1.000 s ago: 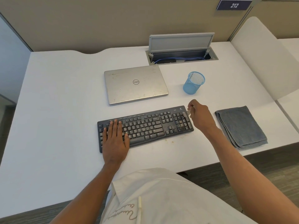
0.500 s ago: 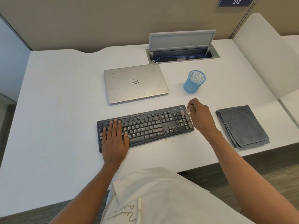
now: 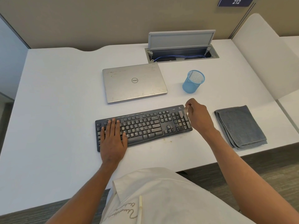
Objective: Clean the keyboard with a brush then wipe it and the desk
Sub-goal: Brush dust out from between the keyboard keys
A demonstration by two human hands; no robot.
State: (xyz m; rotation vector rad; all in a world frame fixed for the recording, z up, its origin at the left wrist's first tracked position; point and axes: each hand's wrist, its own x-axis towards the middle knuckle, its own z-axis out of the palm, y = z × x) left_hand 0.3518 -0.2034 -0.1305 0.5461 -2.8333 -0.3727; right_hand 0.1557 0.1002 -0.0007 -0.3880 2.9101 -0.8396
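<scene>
white bench (image 3: 56, 110) is carrying a crumbed keyboard (image 3: 145, 125): left grip (image 3: 113, 138), released, is pressing it; right grip (image 3: 199, 117) is pinching the brush (image 3: 183, 112), brushing seemingly unfinished; cloth (image 3: 241, 126) is lying untouched.

The right hand (image 3: 198, 117) hides most of the brush (image 3: 183, 112), whose pale tip is blurred. The left hand (image 3: 113, 138) covers the left keys of the keyboard (image 3: 145, 126), and the key legends are too small to read. The top edge cuts the sign (image 3: 235, 2).

Beige partition wall (image 3: 97, 21), 212 sign (image 3: 235, 1), grey floor (image 3: 275, 175).
</scene>
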